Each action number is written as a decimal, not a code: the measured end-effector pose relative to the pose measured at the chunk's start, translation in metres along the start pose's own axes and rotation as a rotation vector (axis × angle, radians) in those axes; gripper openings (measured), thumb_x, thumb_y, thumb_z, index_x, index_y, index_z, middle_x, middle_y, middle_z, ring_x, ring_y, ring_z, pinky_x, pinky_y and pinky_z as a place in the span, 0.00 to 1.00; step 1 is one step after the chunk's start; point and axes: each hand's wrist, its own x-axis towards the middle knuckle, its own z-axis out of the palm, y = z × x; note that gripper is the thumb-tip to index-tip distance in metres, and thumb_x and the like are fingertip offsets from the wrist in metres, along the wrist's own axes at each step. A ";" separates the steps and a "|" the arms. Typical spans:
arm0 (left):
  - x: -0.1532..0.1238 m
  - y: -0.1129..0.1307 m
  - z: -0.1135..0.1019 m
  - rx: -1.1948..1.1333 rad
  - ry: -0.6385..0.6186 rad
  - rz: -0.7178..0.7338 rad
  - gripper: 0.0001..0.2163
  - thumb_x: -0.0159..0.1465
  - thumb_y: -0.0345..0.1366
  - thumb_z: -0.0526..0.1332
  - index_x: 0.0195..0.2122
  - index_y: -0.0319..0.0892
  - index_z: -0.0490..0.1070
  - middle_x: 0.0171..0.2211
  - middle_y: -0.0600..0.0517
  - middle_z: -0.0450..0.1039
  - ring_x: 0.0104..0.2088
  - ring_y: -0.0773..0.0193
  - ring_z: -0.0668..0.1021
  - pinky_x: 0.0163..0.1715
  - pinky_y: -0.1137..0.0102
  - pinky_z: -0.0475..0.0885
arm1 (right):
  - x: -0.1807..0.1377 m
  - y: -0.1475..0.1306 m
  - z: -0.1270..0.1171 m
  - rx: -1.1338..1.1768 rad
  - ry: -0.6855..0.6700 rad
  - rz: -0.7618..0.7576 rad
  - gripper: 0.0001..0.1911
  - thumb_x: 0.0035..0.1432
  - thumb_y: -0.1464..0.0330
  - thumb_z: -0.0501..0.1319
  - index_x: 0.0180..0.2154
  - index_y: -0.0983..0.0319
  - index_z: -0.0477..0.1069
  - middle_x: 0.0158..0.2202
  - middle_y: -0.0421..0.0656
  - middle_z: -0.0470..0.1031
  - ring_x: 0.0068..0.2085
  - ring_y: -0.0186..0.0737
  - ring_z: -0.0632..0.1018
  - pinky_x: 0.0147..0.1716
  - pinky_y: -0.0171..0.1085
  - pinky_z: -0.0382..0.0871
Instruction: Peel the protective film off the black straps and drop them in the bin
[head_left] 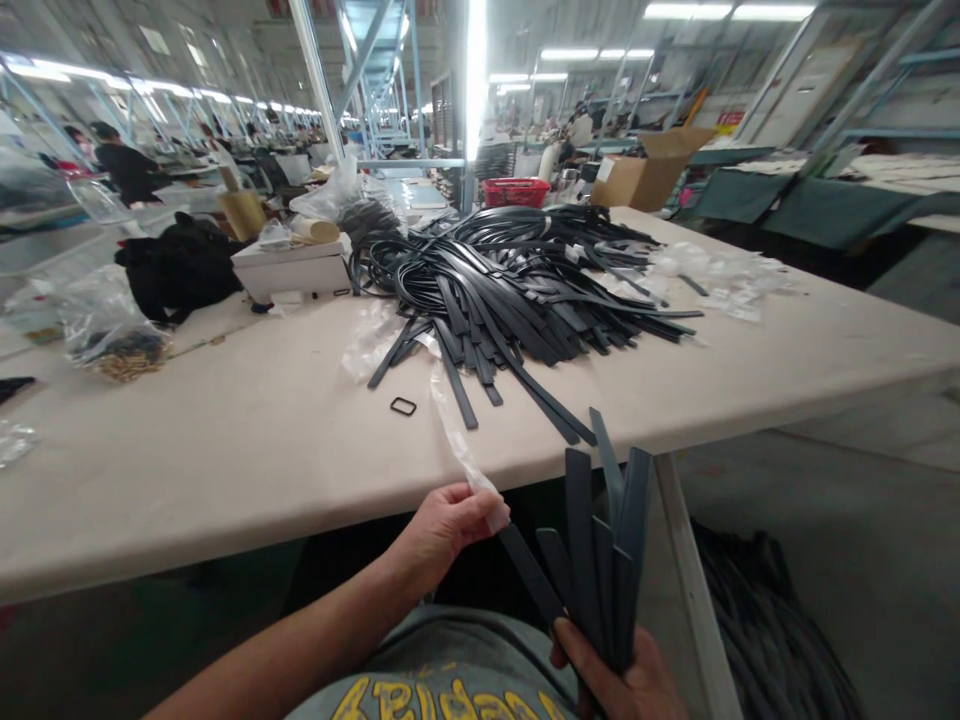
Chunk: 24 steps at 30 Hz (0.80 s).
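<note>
Table point(225, 470), hands point(442, 525) peeling strap point(529, 575) film point(457, 435)

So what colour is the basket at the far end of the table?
Red; the basket shows in the head view, behind the pile of dark straps.

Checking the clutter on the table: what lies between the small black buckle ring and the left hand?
In the head view, only bare table and a clear plastic strip running from the left hand toward the strap pile; buckle ring lies beside it.
</note>
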 end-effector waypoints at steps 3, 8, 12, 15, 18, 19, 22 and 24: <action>0.002 -0.004 -0.001 0.028 0.012 0.023 0.16 0.49 0.44 0.75 0.30 0.35 0.79 0.30 0.47 0.79 0.32 0.65 0.78 0.40 0.70 0.72 | 0.002 -0.002 0.000 0.006 -0.010 -0.041 0.26 0.52 0.46 0.58 0.21 0.61 0.73 0.19 0.39 0.72 0.19 0.35 0.71 0.22 0.33 0.67; 0.005 -0.007 -0.001 0.035 0.049 0.044 0.15 0.49 0.44 0.75 0.30 0.36 0.79 0.30 0.48 0.79 0.32 0.65 0.78 0.41 0.70 0.73 | 0.000 -0.005 -0.001 -0.002 -0.025 -0.038 0.24 0.52 0.47 0.58 0.22 0.61 0.73 0.17 0.38 0.68 0.19 0.35 0.71 0.23 0.33 0.67; 0.007 -0.009 -0.001 0.026 0.052 0.025 0.17 0.48 0.45 0.75 0.30 0.36 0.79 0.29 0.48 0.79 0.32 0.64 0.78 0.40 0.70 0.73 | 0.000 -0.003 -0.001 -0.010 -0.033 -0.032 0.25 0.52 0.47 0.57 0.22 0.62 0.73 0.15 0.37 0.66 0.18 0.35 0.71 0.22 0.33 0.66; 0.007 -0.010 0.000 0.014 0.039 0.006 0.17 0.49 0.45 0.75 0.30 0.36 0.78 0.30 0.48 0.78 0.31 0.65 0.78 0.39 0.69 0.72 | 0.002 -0.001 0.000 -0.004 -0.021 -0.043 0.26 0.53 0.46 0.57 0.22 0.62 0.74 0.15 0.37 0.66 0.19 0.36 0.72 0.23 0.33 0.67; 0.007 -0.009 0.002 -0.026 0.047 -0.020 0.17 0.47 0.45 0.75 0.29 0.36 0.77 0.28 0.50 0.77 0.30 0.66 0.77 0.38 0.69 0.72 | 0.003 0.001 0.001 0.018 -0.017 -0.064 0.27 0.53 0.46 0.58 0.22 0.62 0.73 0.16 0.38 0.68 0.19 0.36 0.72 0.22 0.34 0.67; 0.007 -0.009 0.002 -0.042 0.055 -0.029 0.18 0.46 0.45 0.76 0.29 0.36 0.77 0.27 0.50 0.77 0.29 0.66 0.77 0.38 0.70 0.72 | 0.004 0.002 0.001 0.029 -0.014 -0.073 0.27 0.53 0.45 0.58 0.22 0.62 0.73 0.16 0.38 0.69 0.19 0.36 0.72 0.22 0.34 0.67; 0.006 -0.009 0.002 -0.075 0.060 -0.045 0.19 0.44 0.45 0.76 0.29 0.36 0.76 0.27 0.51 0.77 0.29 0.67 0.77 0.37 0.70 0.72 | 0.004 0.004 0.001 0.046 0.006 -0.095 0.27 0.53 0.45 0.58 0.23 0.62 0.74 0.18 0.39 0.71 0.19 0.36 0.72 0.23 0.34 0.66; 0.007 -0.010 0.001 -0.079 0.052 -0.050 0.19 0.46 0.45 0.76 0.30 0.36 0.76 0.28 0.50 0.78 0.29 0.67 0.78 0.38 0.70 0.72 | 0.004 0.006 0.002 0.036 0.015 -0.092 0.27 0.53 0.45 0.58 0.22 0.62 0.75 0.16 0.40 0.71 0.19 0.37 0.72 0.23 0.34 0.67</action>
